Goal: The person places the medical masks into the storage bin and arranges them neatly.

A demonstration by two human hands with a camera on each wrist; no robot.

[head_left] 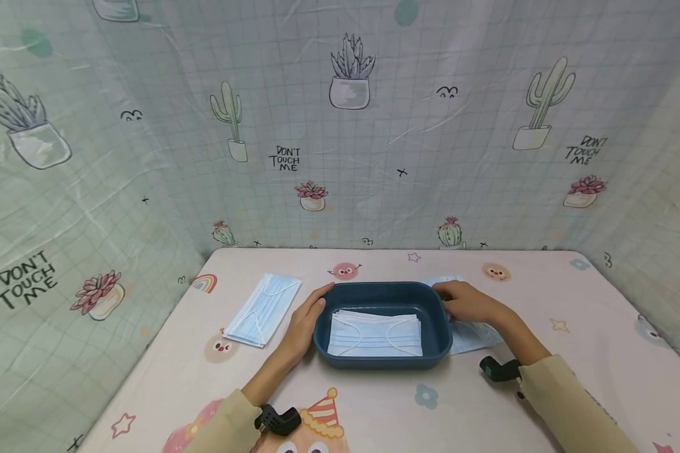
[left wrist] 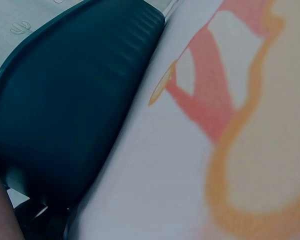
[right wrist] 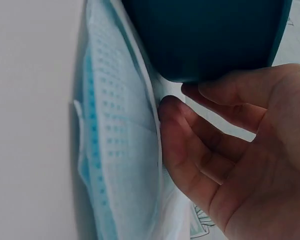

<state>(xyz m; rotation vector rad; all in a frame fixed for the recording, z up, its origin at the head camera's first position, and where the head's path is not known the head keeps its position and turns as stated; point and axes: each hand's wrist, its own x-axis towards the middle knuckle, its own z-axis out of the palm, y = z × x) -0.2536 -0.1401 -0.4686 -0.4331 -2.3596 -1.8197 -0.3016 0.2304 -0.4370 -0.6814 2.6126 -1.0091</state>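
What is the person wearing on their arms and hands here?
Both arms wear loose, pale khaki long sleeves that end at the wrists. The left hand and the right hand are bare: no gloves, and no rings or watch that I can make out. A small black device is strapped at each wrist, just beyond the cuff.

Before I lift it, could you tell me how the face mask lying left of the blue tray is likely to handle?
The face mask looks like thin pleated fabric, so it would probably sag and feel very light. It lies flat on the table, so it should not roll. Its loose ear loops might snag.
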